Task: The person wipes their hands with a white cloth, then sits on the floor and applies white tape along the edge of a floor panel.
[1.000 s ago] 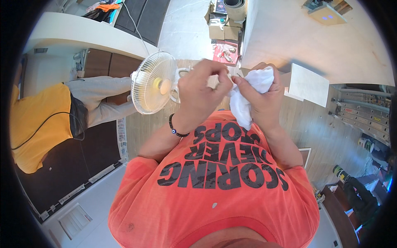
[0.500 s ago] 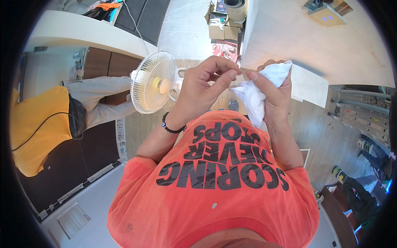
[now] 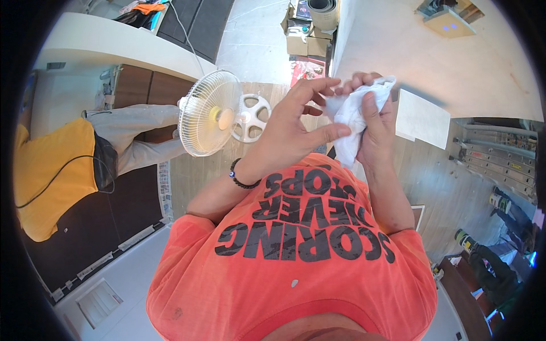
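Note:
A crumpled white cloth (image 3: 355,113) is bunched in front of my chest. My right hand (image 3: 375,122) grips it, its thumb pressed on the cloth and the other fingers wrapped behind. On the cloth's left side is my left hand (image 3: 290,122), with a dark beaded bracelet at the wrist. Its thumb and fingers are spread apart. The thumb tip overlaps the cloth's edge, and the fingertips come close to my right fingers; whether they touch the cloth is hard to tell.
A white fan (image 3: 213,113) stands left of my hands on the wooden floor. Further left is a person in a yellow top (image 3: 62,176). Cardboard boxes (image 3: 307,45) lie ahead, a white panel (image 3: 422,119) to the right, and a ladder (image 3: 500,162) at the far right.
My left hand has gone from a fingertip pinch to spread fingers at the cloth's left side. The cloth is bunched more compactly in my right hand.

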Tool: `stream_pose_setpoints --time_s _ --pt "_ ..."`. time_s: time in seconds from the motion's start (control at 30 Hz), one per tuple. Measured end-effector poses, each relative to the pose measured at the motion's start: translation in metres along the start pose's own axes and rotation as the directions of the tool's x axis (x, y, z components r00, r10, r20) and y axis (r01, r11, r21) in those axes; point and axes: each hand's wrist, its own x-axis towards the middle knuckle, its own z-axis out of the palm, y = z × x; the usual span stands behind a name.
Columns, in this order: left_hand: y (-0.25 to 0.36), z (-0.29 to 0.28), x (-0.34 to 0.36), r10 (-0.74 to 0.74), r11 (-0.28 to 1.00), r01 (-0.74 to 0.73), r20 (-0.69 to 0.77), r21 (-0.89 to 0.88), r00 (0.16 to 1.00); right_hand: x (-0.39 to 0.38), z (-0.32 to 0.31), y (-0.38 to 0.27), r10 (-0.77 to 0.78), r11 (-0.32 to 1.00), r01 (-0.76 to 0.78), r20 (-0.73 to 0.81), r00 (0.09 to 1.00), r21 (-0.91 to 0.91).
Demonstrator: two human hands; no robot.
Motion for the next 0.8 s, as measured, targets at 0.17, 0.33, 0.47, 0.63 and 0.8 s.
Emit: stream_pose_setpoints --time_s 0.17,0.33,0.47,0.63,0.8 --pt "-0.007 0.018 -0.002 -0.071 0.995 0.073 -0.023 0.074 0.997 0.003 0.008 0.001 0.231 0.972 -0.234 0.126 0.965 0.008" --pt "-0.024 0.025 -0.002 0.123 0.989 -0.114 -0.103 0.091 0.987 0.016 0.020 0.023 0.006 0.968 0.023 0.116 0.993 -0.250" --pt "-0.022 0.006 -0.008 -0.134 0.835 -0.024 -0.245 -0.550 0.960 0.025 0.020 0.015 -0.092 0.900 0.195 0.267 0.959 -0.391" --pt "-0.018 0.011 -0.011 0.029 0.961 -0.100 -0.266 -0.256 0.964 0.029 0.013 0.018 -0.440 0.297 0.440 0.287 0.851 -0.847" --pt "-0.026 0.014 0.008 0.071 0.984 -0.121 -0.335 -0.130 0.940 0.031 0.021 0.018 -0.530 -0.272 0.482 0.547 0.648 -0.833"
